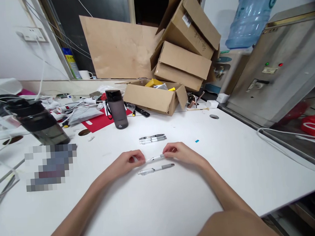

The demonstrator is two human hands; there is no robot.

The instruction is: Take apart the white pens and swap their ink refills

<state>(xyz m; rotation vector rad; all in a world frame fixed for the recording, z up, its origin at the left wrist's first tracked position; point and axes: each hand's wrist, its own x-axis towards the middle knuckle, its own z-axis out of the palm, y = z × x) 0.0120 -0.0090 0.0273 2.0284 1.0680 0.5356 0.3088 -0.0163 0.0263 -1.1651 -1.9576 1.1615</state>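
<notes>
Left hand (129,160), right hand (181,153): grip narrow, pinching white pen (155,158) by ends, likely for alignment; pen row (152,139) at 12 o'clock.

Two hands, the left hand (129,159) and the right hand (179,152), with one pen (156,158) between them; one nearer pen (155,169) on the body side of them; a row of what look like three pens (152,139) just beyond; two drinking bottles (118,114) beyond the left hand, one farther left; three cardboard boxes (151,96) well beyond both; one blue scrap (197,141) beyond the right hand.
</notes>
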